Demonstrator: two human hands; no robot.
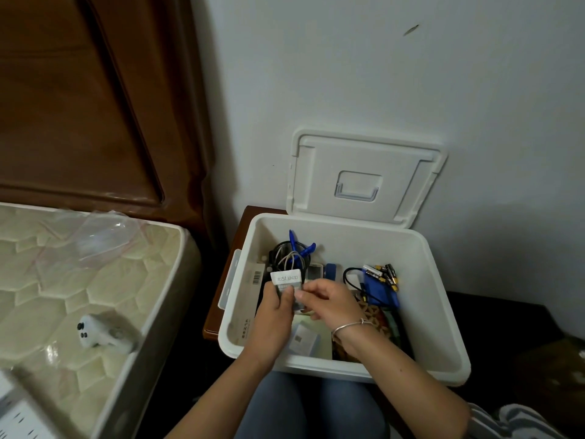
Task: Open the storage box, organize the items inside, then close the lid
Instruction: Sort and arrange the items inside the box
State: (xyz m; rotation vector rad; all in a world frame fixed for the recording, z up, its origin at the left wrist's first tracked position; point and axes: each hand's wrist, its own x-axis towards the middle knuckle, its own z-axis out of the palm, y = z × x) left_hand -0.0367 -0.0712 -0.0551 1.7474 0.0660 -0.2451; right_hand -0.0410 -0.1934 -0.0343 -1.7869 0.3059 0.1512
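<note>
While the storage box (440, 312) sits open right below the fingers (311, 288), lid (364, 156) leaning on the wall beyond them, left hand (273, 315) grips a small white packet (286, 278) and right hand (332, 302) pinches its edge, probably checking it before sorting. The label says "taikoo". Batteries (384, 272) lie right of the fingertips.

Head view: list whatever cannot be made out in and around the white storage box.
- small white labelled packet: head view, lower half covered by left hand and right hand; fine print too small.
- brown patterned item: head view, mostly under the right wrist.
- white slotted object: head view, cut off by bottom-left edge.
</note>
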